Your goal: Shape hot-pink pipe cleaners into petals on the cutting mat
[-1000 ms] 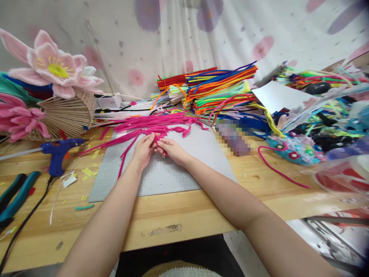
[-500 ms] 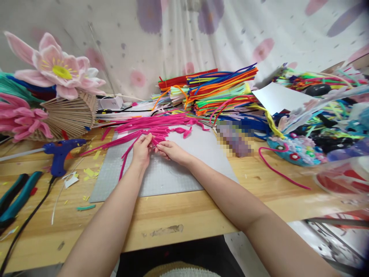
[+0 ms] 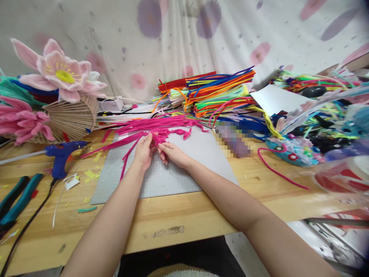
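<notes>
A loose heap of hot-pink pipe cleaners point(image 3: 161, 125) lies across the far edge of a grey cutting mat point(image 3: 161, 175). My left hand point(image 3: 143, 152) has its fingers closed on a few pink strands at the near side of the heap. My right hand point(image 3: 173, 153) pinches the same strands just to the right, fingertips almost meeting the left ones. Both forearms reach over the wooden table point(image 3: 178, 215) from its near edge.
A stack of multicoloured pipe cleaners point(image 3: 219, 92) rises behind the mat. A blue glue gun point(image 3: 62, 154) and teal pliers point(image 3: 15, 198) lie at left, by pink fabric flowers point(image 3: 60, 75). One pink strand point(image 3: 276, 169), craft clutter and a clear container point(image 3: 343, 175) fill the right.
Both hands have shifted very slightly while working the pink strands; the camera has tilted a little. Nothing else has moved.
</notes>
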Available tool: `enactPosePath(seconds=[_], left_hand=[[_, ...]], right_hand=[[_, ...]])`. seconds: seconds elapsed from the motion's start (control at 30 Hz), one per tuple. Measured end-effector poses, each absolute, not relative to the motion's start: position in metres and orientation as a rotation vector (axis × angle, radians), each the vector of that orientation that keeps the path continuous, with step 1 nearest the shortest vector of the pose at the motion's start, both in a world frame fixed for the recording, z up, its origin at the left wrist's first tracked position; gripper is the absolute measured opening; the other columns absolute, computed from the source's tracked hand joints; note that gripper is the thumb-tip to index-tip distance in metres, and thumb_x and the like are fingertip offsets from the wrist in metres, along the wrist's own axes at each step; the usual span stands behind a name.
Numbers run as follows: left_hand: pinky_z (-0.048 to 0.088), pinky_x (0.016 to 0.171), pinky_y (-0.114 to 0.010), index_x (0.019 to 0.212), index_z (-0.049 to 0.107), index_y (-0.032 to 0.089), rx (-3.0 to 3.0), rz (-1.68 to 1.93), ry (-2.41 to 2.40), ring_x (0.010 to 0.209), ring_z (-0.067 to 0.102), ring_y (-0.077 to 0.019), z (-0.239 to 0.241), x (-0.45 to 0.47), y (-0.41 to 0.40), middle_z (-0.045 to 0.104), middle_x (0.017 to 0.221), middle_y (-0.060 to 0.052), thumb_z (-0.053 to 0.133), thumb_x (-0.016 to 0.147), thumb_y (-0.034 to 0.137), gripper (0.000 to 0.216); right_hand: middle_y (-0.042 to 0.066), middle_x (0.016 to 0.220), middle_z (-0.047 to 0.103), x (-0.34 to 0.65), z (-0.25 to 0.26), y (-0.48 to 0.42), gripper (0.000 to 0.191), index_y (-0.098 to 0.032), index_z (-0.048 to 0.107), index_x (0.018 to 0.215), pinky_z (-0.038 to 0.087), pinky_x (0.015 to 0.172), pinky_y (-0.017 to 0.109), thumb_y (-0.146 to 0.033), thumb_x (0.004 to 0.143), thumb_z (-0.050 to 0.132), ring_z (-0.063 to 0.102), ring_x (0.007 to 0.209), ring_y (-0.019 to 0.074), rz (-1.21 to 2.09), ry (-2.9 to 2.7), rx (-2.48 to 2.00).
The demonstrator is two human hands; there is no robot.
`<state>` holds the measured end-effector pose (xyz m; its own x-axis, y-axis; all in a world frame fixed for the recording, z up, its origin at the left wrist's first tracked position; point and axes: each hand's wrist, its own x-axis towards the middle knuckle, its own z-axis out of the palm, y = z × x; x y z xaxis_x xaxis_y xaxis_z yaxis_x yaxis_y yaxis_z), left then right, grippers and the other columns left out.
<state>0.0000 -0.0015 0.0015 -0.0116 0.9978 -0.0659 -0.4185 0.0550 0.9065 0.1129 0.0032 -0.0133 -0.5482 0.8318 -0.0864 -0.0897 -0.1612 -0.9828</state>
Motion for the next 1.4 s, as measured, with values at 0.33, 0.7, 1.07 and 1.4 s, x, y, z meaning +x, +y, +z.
enactPosePath(seconds=[0.33,0.7,1.07,1.4], left_hand=[[0.049,0.055,-0.022,0.073,0.065,0.013,0.864,1.309,1.014,0.061,0.062,-0.0127,0.001,0.006,-0.002,0.066,0.066,-0.003,0.068,0.065,0.031,0.02],[0.054,0.075,-0.036,0.079,0.063,0.009,0.785,0.924,0.937,0.072,0.066,-0.0165,0.005,0.012,-0.011,0.068,0.074,-0.009,0.052,0.08,0.013,0.012],[0.053,0.069,-0.03,0.074,0.064,0.009,0.986,1.027,1.077,0.063,0.064,-0.014,-0.004,0.015,-0.012,0.067,0.069,-0.006,0.062,0.073,0.015,0.007],[0.053,0.068,-0.033,0.089,0.053,0.013,0.878,1.058,1.043,0.068,0.067,-0.0165,0.0,0.015,-0.01,0.067,0.071,-0.006,0.052,0.081,0.022,0.012]], right_hand=[[0.001,0.069,0.059,0.159,0.013,0.028,0.034,-0.012,0.062,0.076,0.037,0.051,0.019,-0.046,0.072,0.058,0.049,0.06,0.0079,1.318,-1.816,-1.08],[-0.005,0.053,0.043,0.148,0.006,0.027,0.034,-0.014,0.052,0.059,0.024,0.045,0.02,-0.044,0.062,0.065,0.035,0.049,0.0046,1.406,-1.468,-1.001],[-0.007,0.052,0.039,0.153,0.007,0.024,0.04,-0.016,0.048,0.062,0.019,0.041,0.021,-0.051,0.059,0.066,0.029,0.043,0.0034,1.521,-1.539,-1.029],[-0.007,0.047,0.04,0.154,-0.002,0.031,0.041,-0.016,0.046,0.058,0.024,0.039,0.021,-0.051,0.057,0.068,0.033,0.039,0.0037,1.465,-1.414,-1.093]])
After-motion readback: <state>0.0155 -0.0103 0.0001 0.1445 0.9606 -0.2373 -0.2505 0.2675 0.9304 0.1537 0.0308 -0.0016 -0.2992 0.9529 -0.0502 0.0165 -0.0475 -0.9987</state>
